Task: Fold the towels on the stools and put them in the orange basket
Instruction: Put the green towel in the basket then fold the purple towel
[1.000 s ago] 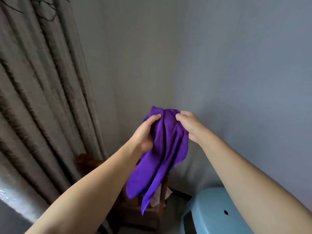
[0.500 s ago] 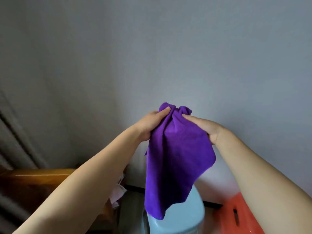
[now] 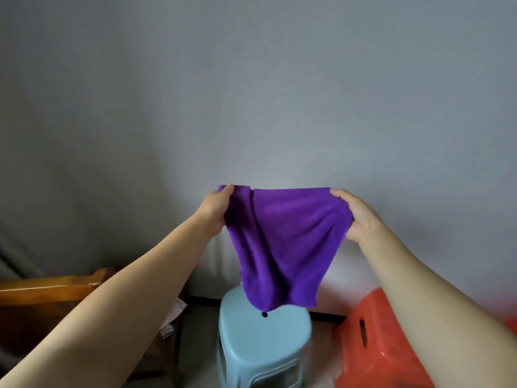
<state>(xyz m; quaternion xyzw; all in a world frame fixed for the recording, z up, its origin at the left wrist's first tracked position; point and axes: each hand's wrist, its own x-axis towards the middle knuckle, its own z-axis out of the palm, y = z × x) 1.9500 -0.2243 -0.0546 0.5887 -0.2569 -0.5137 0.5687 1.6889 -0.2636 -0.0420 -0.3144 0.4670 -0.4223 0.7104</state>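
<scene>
A purple towel (image 3: pixel 282 242) hangs spread out in the air in front of a grey wall (image 3: pixel 251 93), held up by its two top corners. The left hand (image 3: pixel 214 210) pinches the top left corner, thumb on the near side and fingers curled behind the cloth. The right hand (image 3: pixel 356 215) grips the top right corner the same way, its fingers bunching the edge a little. The two hands are well apart, so the top edge runs nearly straight between them (with a small fold just beside the left hand). The towel narrows toward its lower edge, which hangs over the far edge of a light blue stool (image 3: pixel 264 345); whether cloth and seat touch cannot be told. An orange stool (image 3: pixel 372 345) stands just right of the blue one, partly hidden by the right forearm. Wooden furniture (image 3: pixel 47 288) shows at the left edge, behind the left forearm.
</scene>
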